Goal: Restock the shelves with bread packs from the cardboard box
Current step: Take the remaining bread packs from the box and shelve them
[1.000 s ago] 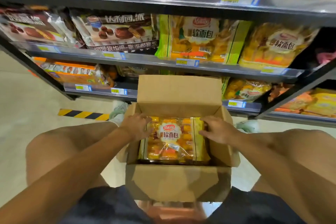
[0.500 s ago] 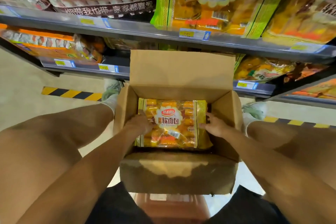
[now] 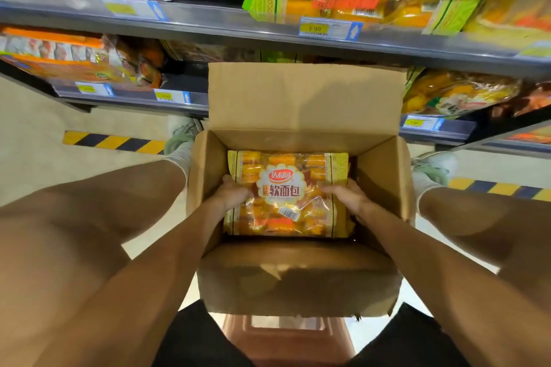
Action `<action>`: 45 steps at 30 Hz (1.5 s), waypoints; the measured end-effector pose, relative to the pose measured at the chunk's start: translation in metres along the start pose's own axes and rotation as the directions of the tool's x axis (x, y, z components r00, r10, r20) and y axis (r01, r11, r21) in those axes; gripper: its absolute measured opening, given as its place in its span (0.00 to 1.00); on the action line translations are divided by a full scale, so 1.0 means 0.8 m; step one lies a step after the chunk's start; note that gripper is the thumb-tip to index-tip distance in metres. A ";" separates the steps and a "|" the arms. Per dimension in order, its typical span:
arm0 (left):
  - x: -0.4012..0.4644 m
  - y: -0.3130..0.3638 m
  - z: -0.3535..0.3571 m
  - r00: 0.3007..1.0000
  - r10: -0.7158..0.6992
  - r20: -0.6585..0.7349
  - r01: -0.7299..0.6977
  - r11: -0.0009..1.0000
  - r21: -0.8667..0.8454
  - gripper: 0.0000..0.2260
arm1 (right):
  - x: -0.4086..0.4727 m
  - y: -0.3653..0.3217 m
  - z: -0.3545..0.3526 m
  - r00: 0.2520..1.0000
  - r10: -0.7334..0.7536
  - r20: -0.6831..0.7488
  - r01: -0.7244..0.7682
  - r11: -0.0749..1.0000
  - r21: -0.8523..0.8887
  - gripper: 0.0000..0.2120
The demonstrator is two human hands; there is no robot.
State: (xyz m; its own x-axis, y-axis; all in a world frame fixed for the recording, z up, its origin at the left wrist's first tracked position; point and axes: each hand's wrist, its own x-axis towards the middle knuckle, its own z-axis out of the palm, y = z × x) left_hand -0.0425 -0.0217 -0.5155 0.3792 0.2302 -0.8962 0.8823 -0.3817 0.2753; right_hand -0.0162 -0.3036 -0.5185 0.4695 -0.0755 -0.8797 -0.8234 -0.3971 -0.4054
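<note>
Inside the open cardboard box (image 3: pixel 301 104), the bread pack (image 3: pixel 286 194) lay flat on top while the left hand (image 3: pixel 235 195) and right hand (image 3: pixel 347 195) gripped its opposite side edges, sensibly, since it looked light, soft, crushable and slick-wrapped.

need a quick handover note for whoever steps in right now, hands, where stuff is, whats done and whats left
Left hand: grips the left side of the bread pack.
Right hand: grips its right side.
The pack lies flat inside the open cardboard box, which sits between the knees.
Shelves just ahead already hold similar packs.
Done: pack grasped.
Left: lift it out, place it on a shelf, repeat if more packs lie beneath.
</note>
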 end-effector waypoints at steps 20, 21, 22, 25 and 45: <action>-0.110 -0.001 -0.028 0.818 0.524 -0.238 -0.518 0.850 0.094 0.19 | -0.106 -0.001 -0.054 0.915 -0.390 -0.102 0.390 0.920 -0.019 0.18; -0.116 0.000 -0.032 0.794 0.550 -0.260 -0.548 0.832 0.087 0.19 | -0.112 -0.004 -0.054 0.906 -0.411 -0.104 0.411 0.911 -0.015 0.17; -0.124 0.002 -0.039 0.772 0.567 -0.285 -0.572 0.817 0.074 0.19 | -0.117 -0.009 -0.054 0.894 -0.434 -0.107 0.435 0.900 -0.018 0.17; -0.130 0.006 -0.057 0.685 0.629 -0.368 -0.658 0.751 0.057 0.20 | -0.135 -0.030 -0.058 0.839 -0.529 -0.132 0.525 0.849 -0.065 0.19; -0.321 0.099 -0.212 0.194 0.750 -0.632 -0.952 0.300 0.065 0.22 | -0.332 -0.204 -0.089 0.255 -0.911 -0.326 0.875 0.360 -0.323 0.19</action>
State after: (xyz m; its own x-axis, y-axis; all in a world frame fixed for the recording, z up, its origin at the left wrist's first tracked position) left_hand -0.0229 0.0411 -0.2043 0.9117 0.3239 0.2527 -0.1139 -0.3915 0.9131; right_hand 0.0160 -0.2841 -0.2010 0.9731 0.0444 0.2260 0.2171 -0.5048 -0.8355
